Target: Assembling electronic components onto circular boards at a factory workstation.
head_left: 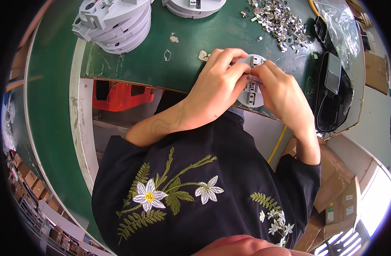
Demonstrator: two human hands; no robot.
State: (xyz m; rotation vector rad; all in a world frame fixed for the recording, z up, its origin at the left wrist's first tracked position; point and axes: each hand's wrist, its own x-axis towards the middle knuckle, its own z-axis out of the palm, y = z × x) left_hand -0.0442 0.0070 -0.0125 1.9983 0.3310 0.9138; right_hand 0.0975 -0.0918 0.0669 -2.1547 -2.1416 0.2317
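A round grey plate [251, 96] with small metal parts on its face lies at the near edge of the green desk [148, 64], between the two hands and partly under them. The left hand [221, 77] covers its left side, the right hand [286, 89] its right. Both have bent fingers, their tips close together above it; whether they grip the plate or a small part on it cannot be told.

Beyond lies a loose heap of metal clips [280, 21]. A stack of grey covers [118, 27] stands far left; a clear plastic bag [338, 25] lies far right. Lower right, a cardboard box [342, 205] bears small labels, their print too small to read.
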